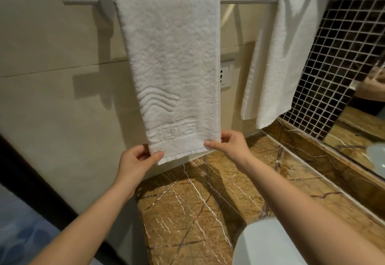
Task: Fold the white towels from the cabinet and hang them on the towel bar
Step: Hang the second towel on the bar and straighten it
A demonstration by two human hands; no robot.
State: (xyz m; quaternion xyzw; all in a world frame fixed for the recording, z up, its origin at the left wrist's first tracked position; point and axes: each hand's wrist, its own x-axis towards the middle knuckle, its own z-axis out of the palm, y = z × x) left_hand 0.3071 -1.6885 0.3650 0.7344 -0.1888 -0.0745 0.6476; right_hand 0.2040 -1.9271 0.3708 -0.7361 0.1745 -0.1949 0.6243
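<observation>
Item: towel bar point(245, 0), fixed to a beige tiled wall point(45, 89) above a brown marble counter point(198, 206). Two white towels are recorded on it. The near towel point(173, 60) is draped folded over the left part of the bar and hangs flat, an embossed wave pattern facing out. The far towel point(277, 56) is hung at the right end, well apart from the first, beside a dark mosaic wall point(341, 60). Left hand point(137, 160): the lower left corner of the near towel is pinched between thumb and fingers. Right hand point(227, 146): the lower right corner is pinched likewise. Status, as judged: folding and hanging appear done for both towels; only squaring of the near towel's hem seems left. The cabinet is not in view, so whether more towels are left cannot be told. A wall socket point(226, 75) is noted between the towels.
</observation>
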